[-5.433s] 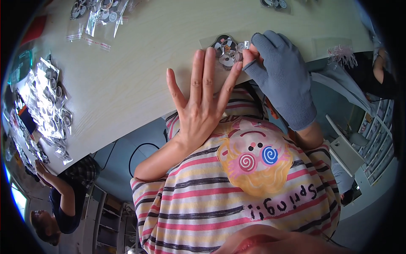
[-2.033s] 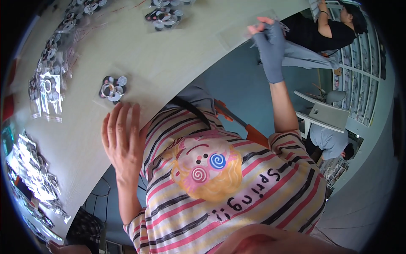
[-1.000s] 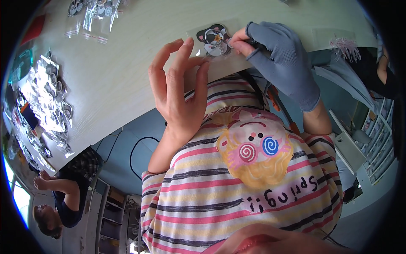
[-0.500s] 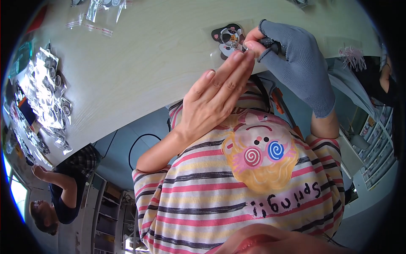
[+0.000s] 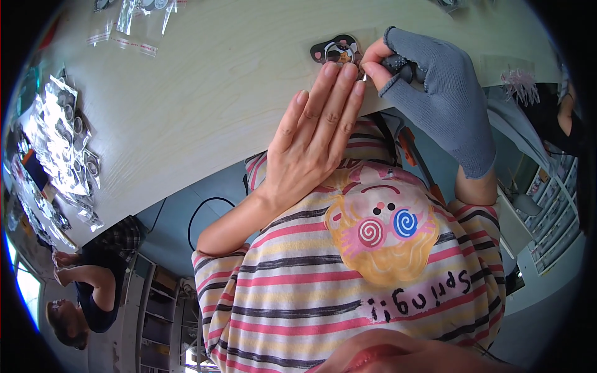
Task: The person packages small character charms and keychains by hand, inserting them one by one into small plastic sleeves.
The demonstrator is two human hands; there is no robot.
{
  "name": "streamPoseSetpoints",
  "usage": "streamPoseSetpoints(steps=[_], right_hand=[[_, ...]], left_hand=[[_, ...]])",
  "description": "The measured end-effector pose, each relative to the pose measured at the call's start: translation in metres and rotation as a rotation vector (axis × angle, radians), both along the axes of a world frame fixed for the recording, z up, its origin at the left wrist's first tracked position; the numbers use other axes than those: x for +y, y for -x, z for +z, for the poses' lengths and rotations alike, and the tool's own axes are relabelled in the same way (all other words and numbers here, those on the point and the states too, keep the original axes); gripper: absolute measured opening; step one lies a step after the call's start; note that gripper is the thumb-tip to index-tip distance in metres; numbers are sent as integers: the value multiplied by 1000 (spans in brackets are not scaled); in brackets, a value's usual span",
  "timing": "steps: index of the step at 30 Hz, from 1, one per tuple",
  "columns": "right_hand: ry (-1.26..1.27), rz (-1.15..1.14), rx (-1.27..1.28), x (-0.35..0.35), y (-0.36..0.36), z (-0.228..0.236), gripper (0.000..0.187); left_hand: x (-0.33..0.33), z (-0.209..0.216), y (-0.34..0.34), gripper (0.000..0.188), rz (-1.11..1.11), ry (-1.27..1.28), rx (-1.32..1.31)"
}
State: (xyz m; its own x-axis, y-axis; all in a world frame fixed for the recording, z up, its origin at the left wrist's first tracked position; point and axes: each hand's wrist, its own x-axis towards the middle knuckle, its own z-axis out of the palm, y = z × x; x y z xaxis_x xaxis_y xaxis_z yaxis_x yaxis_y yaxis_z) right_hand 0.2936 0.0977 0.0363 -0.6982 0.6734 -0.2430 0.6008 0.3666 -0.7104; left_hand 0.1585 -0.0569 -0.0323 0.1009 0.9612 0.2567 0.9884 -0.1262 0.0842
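Note:
My left hand point(image 5: 308, 133) is bare, its fingers stretched out and laid flat over the lower part of a keychain point(image 5: 326, 50) with a black-and-pink cartoon figure and a metal ring. The keychain lies on a clear plastic bag point(image 5: 367, 37) on the table; my fingers hide much of it. Just to the right, my right hand point(image 5: 444, 99), in a grey fingerless glove, pinches thumb and forefinger together beside the bag. A tiny pale glint shows at those fingertips, too small to name. The other right fingers curl into the palm.
On the pale table point(image 5: 205, 93), a heap of clear-bagged keychains point(image 5: 65, 137) covers the left end. More clear bags point(image 5: 140, 28) lie at the far left, and a pink stringy bundle point(image 5: 519, 84) at the right edge. Another person point(image 5: 99, 283) is at the lower left.
My left hand has slid slightly left and up, covering more of the keychain's lower part. My right fingertips have drawn a little apart from the left ones, still pinched.

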Motion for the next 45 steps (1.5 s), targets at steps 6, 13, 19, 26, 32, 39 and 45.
streamPoseSetpoints(steps=[6, 13, 19, 26, 32, 39, 45], right_hand=[[-167, -161, -83, -12, 4, 3, 29], [-864, 315, -29, -28, -25, -12, 55], [-1030, 139, -245, 27, -31, -24, 49], [-1198, 59, 15, 59, 33, -33, 59], [-1179, 67, -17, 44, 11, -57, 60], [-808, 256, 134, -36, -15, -53, 50], [-567, 352, 268, -13, -29, -29, 27]], left_hand=[[1, -4, -2, 57, 16, -9, 6], [6, -4, -2, 60, 13, -57, 24], [-5, -15, 5, 53, 30, -218, -294], [2, 0, 11, 62, -43, -43, -359], [10, 4, 20, 63, 6, -27, -425], [54, 22, 47, 52, -93, 26, -478], [60, 18, 70, 51, -244, 94, -370]])
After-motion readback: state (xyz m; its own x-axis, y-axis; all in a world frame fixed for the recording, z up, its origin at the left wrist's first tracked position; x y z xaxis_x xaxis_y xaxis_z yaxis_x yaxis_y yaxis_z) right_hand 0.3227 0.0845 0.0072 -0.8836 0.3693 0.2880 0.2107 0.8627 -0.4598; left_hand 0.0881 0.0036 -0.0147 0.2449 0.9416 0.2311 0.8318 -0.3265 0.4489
